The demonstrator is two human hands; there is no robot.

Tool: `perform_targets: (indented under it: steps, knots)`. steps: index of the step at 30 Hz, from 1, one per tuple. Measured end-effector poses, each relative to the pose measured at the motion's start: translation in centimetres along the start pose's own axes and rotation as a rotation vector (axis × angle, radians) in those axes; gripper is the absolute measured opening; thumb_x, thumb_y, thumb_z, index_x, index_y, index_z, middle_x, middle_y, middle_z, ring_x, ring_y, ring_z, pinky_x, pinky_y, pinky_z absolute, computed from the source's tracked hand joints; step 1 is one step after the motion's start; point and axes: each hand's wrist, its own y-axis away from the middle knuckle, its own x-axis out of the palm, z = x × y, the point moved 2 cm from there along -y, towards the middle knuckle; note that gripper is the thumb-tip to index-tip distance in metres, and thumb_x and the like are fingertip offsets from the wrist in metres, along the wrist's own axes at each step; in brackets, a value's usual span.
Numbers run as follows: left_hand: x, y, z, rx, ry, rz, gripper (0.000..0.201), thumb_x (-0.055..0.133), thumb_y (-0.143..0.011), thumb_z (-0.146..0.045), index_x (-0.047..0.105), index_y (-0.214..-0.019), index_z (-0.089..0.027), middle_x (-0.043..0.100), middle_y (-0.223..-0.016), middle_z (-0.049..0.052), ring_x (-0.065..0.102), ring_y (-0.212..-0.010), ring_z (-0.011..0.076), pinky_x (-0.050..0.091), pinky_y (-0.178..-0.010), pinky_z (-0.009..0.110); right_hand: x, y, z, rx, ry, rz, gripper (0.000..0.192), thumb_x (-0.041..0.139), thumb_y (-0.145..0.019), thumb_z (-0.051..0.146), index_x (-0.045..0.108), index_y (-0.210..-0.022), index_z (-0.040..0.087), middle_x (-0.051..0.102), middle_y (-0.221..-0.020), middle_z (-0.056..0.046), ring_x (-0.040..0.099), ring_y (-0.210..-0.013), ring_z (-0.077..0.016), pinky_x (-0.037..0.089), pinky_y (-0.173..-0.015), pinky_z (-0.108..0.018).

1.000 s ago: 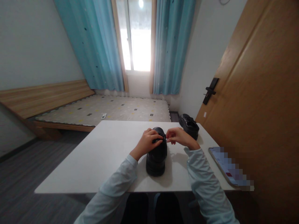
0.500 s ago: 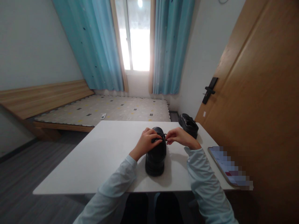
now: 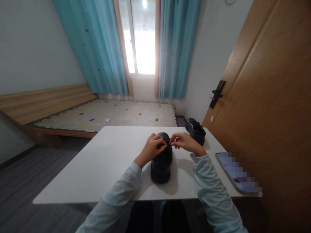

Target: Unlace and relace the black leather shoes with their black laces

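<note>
Both hands have drawn closer over the black shoe (image 3: 161,161); left hand (image 3: 152,149) clamps its top, right hand (image 3: 185,143) pinches the lace (image 3: 169,141); keeping the shoe steady should help.

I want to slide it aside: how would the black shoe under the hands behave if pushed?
The black shoe sits flat on a thick sole on the smooth white table, so it would probably slide, not tip or roll. It looks stiff and likely fairly heavy for its size.
</note>
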Motion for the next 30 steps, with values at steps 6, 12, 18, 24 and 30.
perform_targets:
  steps: [6, 12, 18, 24, 30]
  knots:
    - [-0.8, -0.2, -0.2, -0.032, 0.127, -0.05, 0.006, 0.065, -0.078, -0.024, 0.068, -0.078, -0.019, 0.061, -0.083, 0.005, 0.054, -0.084, 0.018, 0.046, -0.078, 0.032, 0.1, 0.0, 0.6, -0.129, 0.165, -0.035, 0.043, 0.08, -0.059, 0.041, 0.065, -0.091, 0.017, 0.051, -0.077, 0.0, 0.045, -0.064, -0.0107, 0.041, -0.055, -0.022]
    - [-2.4, -0.3, -0.4, -0.108, 0.337, -0.028, 0.015, 0.063, -0.081, -0.029, 0.068, -0.076, -0.016, 0.06, -0.08, 0.004, 0.057, -0.08, 0.0159, 0.046, -0.076, 0.031, 0.4, 0.2, 0.1, -0.106, 0.197, -0.038, 0.061, 0.083, -0.056, 0.037, 0.058, -0.108, 0.019, 0.045, -0.084, 0.0, 0.043, -0.068, -0.0115, 0.042, -0.058, -0.023]
    - [-2.6, -0.3, -0.3, -0.094, 0.456, 0.11, 0.021, 0.064, -0.079, -0.035, 0.069, -0.074, -0.016, 0.061, -0.078, 0.004, 0.056, -0.077, 0.0149, 0.045, -0.074, 0.03, 0.5, 0.4, -0.1, -0.125, 0.208, 0.023, 0.041, 0.077, -0.065, 0.038, 0.061, -0.098, 0.019, 0.044, -0.087, -0.002, 0.044, -0.071, -0.0123, 0.042, -0.06, -0.024]
    - [-2.9, -0.2, 0.1, -0.08, 0.506, 0.321, 0.025, 0.065, -0.077, -0.041, 0.072, -0.077, -0.017, 0.057, -0.078, 0.004, 0.055, -0.076, 0.0146, 0.044, -0.073, 0.029, 0.5, 0.3, -0.5, -0.098, 0.167, 0.032, 0.041, 0.078, -0.063, 0.041, 0.057, -0.089, 0.017, 0.046, -0.078, 0.001, 0.043, -0.066, -0.011, 0.039, -0.056, -0.023]
    - [-2.9, 0.3, 1.0, -0.065, 0.49, 0.472, 0.02, 0.066, -0.077, -0.038, 0.074, -0.081, -0.02, 0.058, -0.08, 0.003, 0.055, -0.078, 0.0137, 0.045, -0.074, 0.027, 0.7, 0.2, -1.1, -0.046, 0.089, 0.09, 0.043, 0.077, -0.063, 0.043, 0.054, -0.089, 0.017, 0.045, -0.066, 0.005, 0.042, -0.059, -0.01, 0.035, -0.054, -0.023]
